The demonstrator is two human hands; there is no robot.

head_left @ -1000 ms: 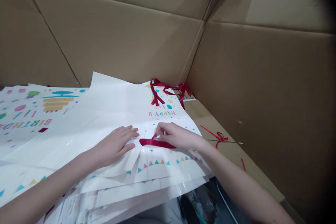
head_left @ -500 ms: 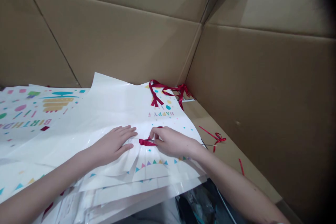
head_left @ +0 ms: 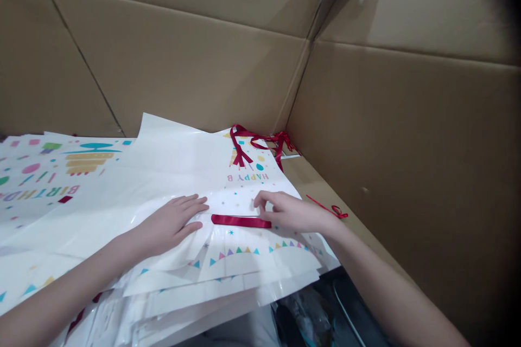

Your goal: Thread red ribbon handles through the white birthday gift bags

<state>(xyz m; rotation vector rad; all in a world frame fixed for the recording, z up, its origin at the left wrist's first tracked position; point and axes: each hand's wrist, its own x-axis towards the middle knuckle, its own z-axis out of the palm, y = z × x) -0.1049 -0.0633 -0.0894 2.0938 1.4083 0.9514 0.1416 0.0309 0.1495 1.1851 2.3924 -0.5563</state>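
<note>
Pressing gift bag (head_left: pixel 183 165) flat, L hand (head_left: pixel 169 222) open, R hand (head_left: pixel 291 211) loose, red ribbon (head_left: pixel 240 221) beside (contact unclear)

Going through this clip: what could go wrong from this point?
The red ribbon lies loose on the glossy white gift bag, so it could slide if the right hand bumps it. The stack of bags overhangs the cardboard base, so sheets might slip off despite the left hand pressing down.

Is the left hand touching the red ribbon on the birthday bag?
Apart: the head view shows bare white bag between the left hand and the end of the red ribbon.
</note>
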